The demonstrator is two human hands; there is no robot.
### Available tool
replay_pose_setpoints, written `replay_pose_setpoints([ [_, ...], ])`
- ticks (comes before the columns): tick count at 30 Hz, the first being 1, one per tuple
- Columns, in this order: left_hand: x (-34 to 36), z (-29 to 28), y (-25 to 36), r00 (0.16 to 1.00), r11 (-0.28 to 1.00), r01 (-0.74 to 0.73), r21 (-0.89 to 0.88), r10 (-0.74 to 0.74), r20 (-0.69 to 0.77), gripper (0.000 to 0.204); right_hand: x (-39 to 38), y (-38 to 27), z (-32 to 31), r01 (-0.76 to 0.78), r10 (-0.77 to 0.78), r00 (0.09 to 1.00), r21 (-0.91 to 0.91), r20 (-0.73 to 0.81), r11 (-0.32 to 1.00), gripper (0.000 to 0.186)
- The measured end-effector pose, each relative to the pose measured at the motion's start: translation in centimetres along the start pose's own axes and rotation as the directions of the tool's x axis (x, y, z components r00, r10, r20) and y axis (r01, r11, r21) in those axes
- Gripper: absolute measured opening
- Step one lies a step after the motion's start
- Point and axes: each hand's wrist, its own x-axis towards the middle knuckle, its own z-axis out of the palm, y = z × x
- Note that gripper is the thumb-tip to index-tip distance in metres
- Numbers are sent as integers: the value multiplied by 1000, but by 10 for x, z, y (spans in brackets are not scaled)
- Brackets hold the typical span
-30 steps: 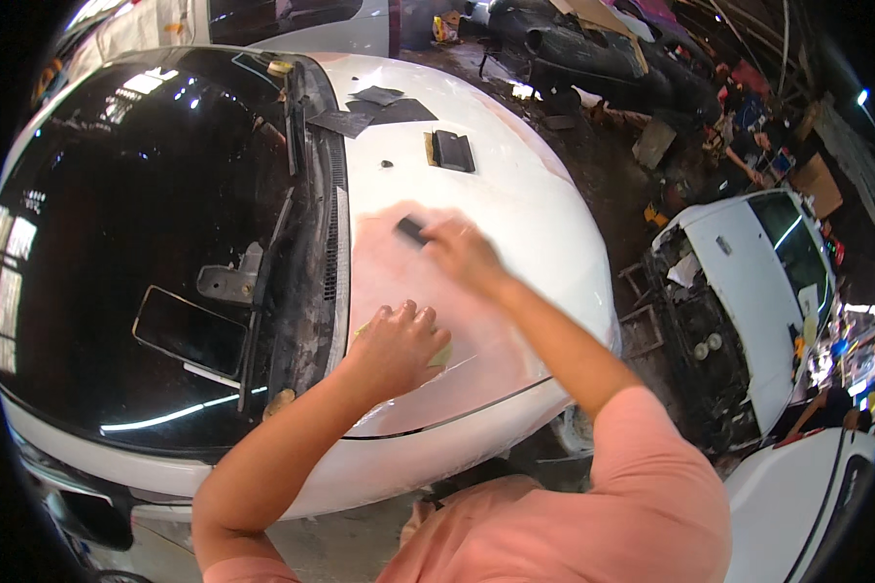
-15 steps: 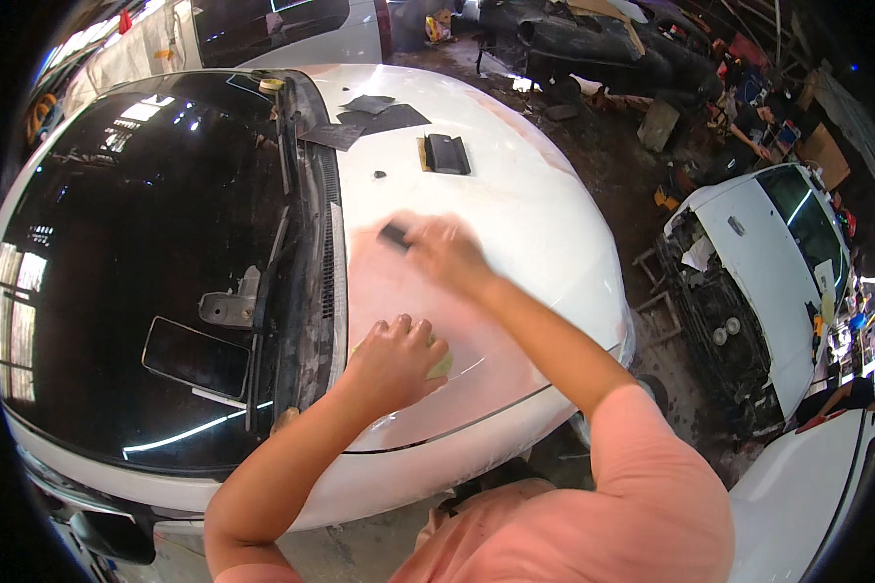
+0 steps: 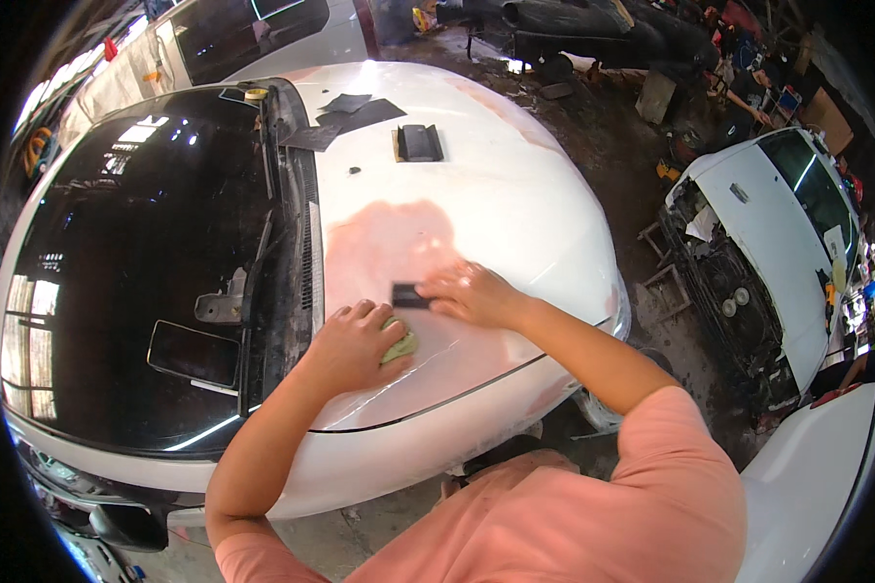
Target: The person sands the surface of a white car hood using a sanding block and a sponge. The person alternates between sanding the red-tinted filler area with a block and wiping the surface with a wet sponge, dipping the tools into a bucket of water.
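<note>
On the white car hood [image 3: 515, 204] there is a pinkish patch [image 3: 379, 243]. My right hand [image 3: 472, 291] grips a black rectangular block [image 3: 405, 295] against the lower part of this patch. Just left of it, my left hand [image 3: 360, 345] is curled over a pale green pad [image 3: 400, 343], which rests on the hood near the windscreen's edge. Farther up the hood lie dark sheets [image 3: 365, 119], a black folded piece on a tan backing [image 3: 418, 144] and a small dark lump [image 3: 354, 170].
A phone [image 3: 192, 352] and a grey metal piece [image 3: 219, 306] rest on the dark windscreen [image 3: 117, 233]. A roll of tape [image 3: 256, 94] sits by the wiper. At the right stand a partly stripped white car [image 3: 758, 262] and co-workers [image 3: 747, 97].
My right hand and the black block have moved downward across the patch, toward me and my left hand. My left hand stays on the pad, shifted slightly.
</note>
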Motion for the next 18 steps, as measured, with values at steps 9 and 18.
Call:
replay_pose_setpoints([
  [9,45,11,-15,942,946,320,-46,-323,-89,39,-217,28,-92,-533,686,702,499,-190,683,35],
  [18,173,28,12,915,926,353,134,-311,-259,48,-443,54,-69,-462,986,159,879,-48,117,55],
])
